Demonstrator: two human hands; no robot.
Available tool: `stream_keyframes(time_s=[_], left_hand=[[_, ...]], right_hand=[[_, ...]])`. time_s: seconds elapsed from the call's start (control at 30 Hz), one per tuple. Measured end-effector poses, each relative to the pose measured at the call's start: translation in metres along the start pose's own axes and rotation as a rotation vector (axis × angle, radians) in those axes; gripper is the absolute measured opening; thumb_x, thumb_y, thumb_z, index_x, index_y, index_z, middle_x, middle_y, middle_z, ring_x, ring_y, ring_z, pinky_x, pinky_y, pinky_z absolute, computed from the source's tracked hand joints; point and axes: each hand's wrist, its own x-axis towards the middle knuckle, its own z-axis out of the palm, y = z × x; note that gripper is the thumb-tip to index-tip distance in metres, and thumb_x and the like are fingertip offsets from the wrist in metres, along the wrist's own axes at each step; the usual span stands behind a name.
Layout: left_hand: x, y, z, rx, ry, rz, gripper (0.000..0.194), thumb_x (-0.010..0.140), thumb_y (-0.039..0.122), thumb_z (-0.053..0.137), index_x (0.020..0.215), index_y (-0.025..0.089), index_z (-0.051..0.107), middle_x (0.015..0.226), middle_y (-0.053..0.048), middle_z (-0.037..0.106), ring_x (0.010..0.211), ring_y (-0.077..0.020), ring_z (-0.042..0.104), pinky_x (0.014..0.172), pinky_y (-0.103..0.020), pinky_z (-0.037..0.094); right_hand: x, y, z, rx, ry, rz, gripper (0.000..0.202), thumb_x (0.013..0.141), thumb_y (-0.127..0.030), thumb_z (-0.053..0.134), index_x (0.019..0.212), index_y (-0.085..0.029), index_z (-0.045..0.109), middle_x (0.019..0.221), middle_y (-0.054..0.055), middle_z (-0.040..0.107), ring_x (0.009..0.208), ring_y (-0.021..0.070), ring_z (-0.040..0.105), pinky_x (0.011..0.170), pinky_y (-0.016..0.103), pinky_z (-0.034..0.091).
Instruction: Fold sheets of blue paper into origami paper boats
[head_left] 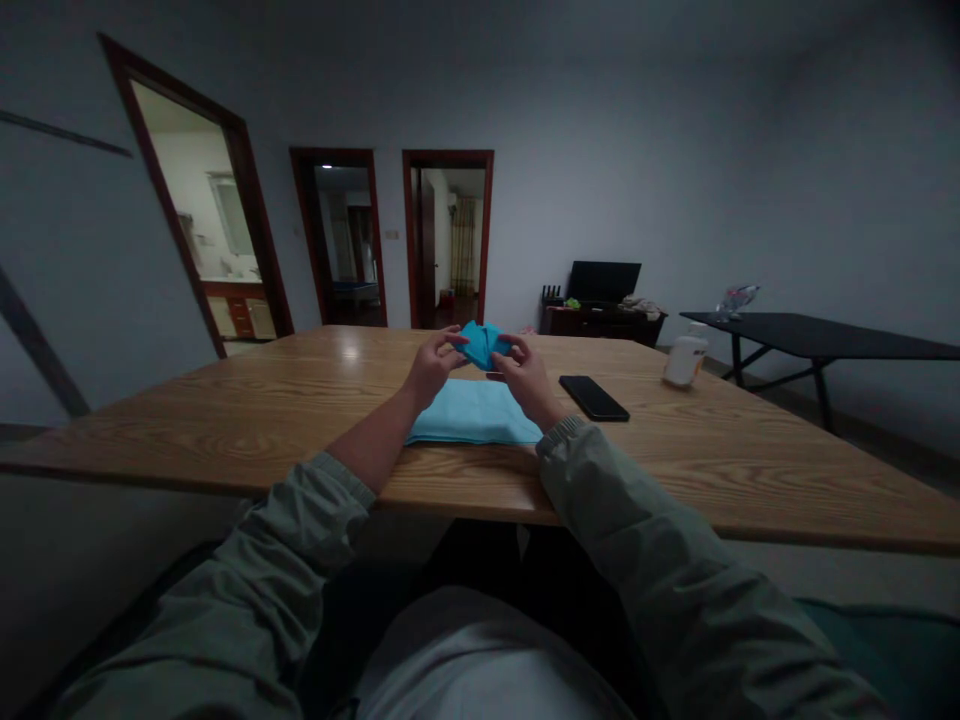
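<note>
A small folded piece of bright blue paper (481,344) is held up above the table between my two hands. My left hand (436,364) pinches its left side, and my right hand (520,368) grips its right side. Below them, a flat light-blue sheet or stack of sheets (476,415) lies on the wooden table (300,400) near its front edge. My right forearm passes over the sheet's right end.
A black phone (594,398) lies right of the sheet, and a white bottle (684,360) stands farther right. Beyond are a black table (810,333) and a low cabinet (600,324) with a dark screen (604,281).
</note>
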Motion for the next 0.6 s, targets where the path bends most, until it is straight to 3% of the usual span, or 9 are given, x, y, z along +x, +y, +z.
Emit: stream_keyframes(time_s=[0.1, 0.2, 0.27, 0.37, 0.43, 0.6], left_hand=[[-0.001, -0.002, 0.003, -0.145, 0.067, -0.121, 0.051, 0.074, 0.026, 0.072, 0.12, 0.021, 0.052, 0.118, -0.009, 0.06, 0.093, -0.0177, 0.065, 0.086, -0.041, 0.056], [-0.001, -0.007, 0.004, -0.16, 0.038, -0.236, 0.055, 0.075, 0.027, 0.075, 0.123, 0.017, 0.05, 0.107, -0.009, 0.065, 0.088, -0.0171, 0.067, 0.086, -0.041, 0.056], [0.0, -0.009, 0.004, -0.133, -0.016, -0.251, 0.05, 0.074, 0.025, 0.076, 0.118, 0.014, 0.055, 0.103, -0.009, 0.067, 0.087, -0.0174, 0.068, 0.087, -0.04, 0.056], [-0.001, -0.009, 0.003, -0.102, -0.052, -0.22, 0.045, 0.073, 0.021, 0.076, 0.114, 0.013, 0.059, 0.098, -0.008, 0.069, 0.084, -0.0169, 0.068, 0.085, -0.04, 0.057], [-0.001, -0.009, 0.002, -0.092, -0.056, -0.208, 0.044, 0.072, 0.019, 0.075, 0.113, 0.013, 0.059, 0.096, -0.007, 0.07, 0.081, -0.0167, 0.068, 0.082, -0.039, 0.058], [0.0, -0.007, -0.001, -0.032, -0.084, -0.224, 0.042, 0.073, 0.021, 0.074, 0.112, 0.013, 0.06, 0.094, -0.006, 0.069, 0.076, -0.0167, 0.068, 0.071, -0.036, 0.06]], right_hand=[[0.0, 0.002, 0.0, 0.003, 0.014, -0.007, 0.079, 0.071, -0.042, 0.076, 0.138, -0.029, 0.036, 0.102, 0.002, 0.066, 0.08, 0.0199, 0.067, 0.067, 0.035, 0.06], [0.002, 0.005, -0.002, -0.014, 0.013, 0.008, 0.089, 0.069, -0.041, 0.078, 0.144, -0.028, 0.031, 0.097, 0.003, 0.067, 0.079, 0.0201, 0.067, 0.067, 0.034, 0.059], [0.003, 0.008, -0.004, -0.059, 0.018, 0.011, 0.076, 0.071, -0.044, 0.077, 0.135, -0.022, 0.044, 0.092, 0.003, 0.068, 0.078, 0.02, 0.066, 0.068, 0.032, 0.057], [0.006, 0.011, -0.007, -0.143, 0.036, 0.015, 0.051, 0.074, -0.052, 0.073, 0.106, -0.015, 0.062, 0.085, 0.005, 0.068, 0.078, 0.0206, 0.065, 0.067, 0.031, 0.056], [0.007, 0.012, -0.009, -0.152, 0.026, 0.034, 0.047, 0.073, -0.055, 0.073, 0.096, -0.014, 0.064, 0.084, 0.006, 0.068, 0.078, 0.0213, 0.065, 0.065, 0.031, 0.056], [0.007, 0.01, -0.011, -0.08, -0.042, 0.06, 0.044, 0.071, -0.049, 0.076, 0.097, -0.015, 0.065, 0.084, 0.005, 0.068, 0.076, 0.0209, 0.065, 0.062, 0.031, 0.058]])
